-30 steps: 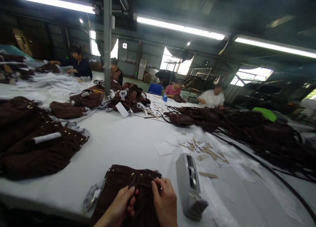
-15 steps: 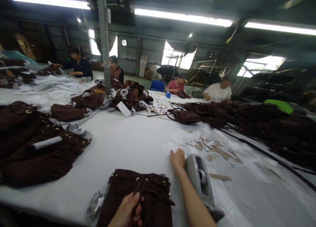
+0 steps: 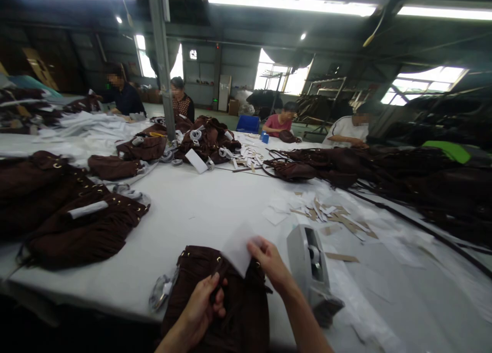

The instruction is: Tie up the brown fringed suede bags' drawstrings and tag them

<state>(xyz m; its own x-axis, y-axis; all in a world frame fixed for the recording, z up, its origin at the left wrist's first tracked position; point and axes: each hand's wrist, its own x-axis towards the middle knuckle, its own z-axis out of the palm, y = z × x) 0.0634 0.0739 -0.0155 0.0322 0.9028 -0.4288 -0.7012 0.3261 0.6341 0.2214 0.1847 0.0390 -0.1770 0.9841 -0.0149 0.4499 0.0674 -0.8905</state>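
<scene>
A dark brown suede bag with brass eyelets lies on the white table right in front of me. My left hand pinches the bag's drawstring near the top edge. My right hand holds a white sheet of paper over the bag's mouth. A grey tape dispenser stands just right of my right hand. A clear plastic wrapper pokes out at the bag's left side.
Brown bags are piled at the left, far middle and right. Paper and card scraps lie beyond the dispenser. Several people sit at the far side of the table. A steel post rises from it.
My right hand reached out to the paper scraps beside the dispenser, picked up a white sheet and came back over the bag. My left hand stayed on the drawstring.
</scene>
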